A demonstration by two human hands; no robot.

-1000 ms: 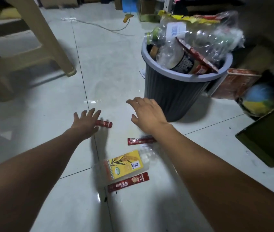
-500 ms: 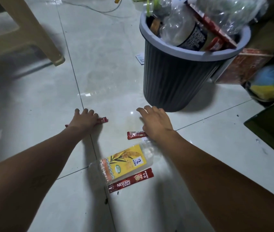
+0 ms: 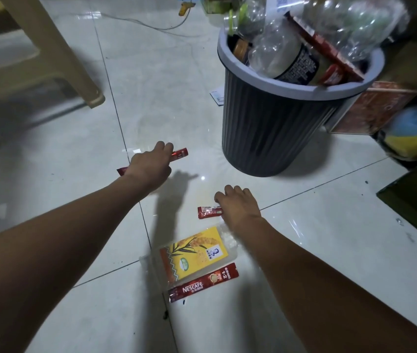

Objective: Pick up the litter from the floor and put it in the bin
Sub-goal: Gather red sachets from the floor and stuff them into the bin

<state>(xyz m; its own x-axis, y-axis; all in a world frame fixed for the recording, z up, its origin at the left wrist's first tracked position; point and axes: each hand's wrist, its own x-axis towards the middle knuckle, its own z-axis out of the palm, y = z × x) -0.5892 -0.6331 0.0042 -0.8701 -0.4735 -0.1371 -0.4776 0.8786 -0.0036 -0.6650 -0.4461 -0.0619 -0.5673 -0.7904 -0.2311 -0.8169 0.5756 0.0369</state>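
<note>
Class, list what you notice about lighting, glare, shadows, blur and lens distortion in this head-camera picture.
Head view, lighting: dim, with glare specks on the glossy floor. Head view, shadows: the left hand casts a dark shadow to its lower right. Head view, focus: the blue-and-yellow object is smeared; the Nescafe sachet print is crisp. Head view, distortion: forearms balloon toward the edges.

The floor [image 3: 75, 154] is laid with pale, glossy tiles and is dimly lit. A beige chair leg [image 3: 57, 47] is seen upper left. A thin cable [image 3: 151, 25] is trailed across the far tiles.
</note>
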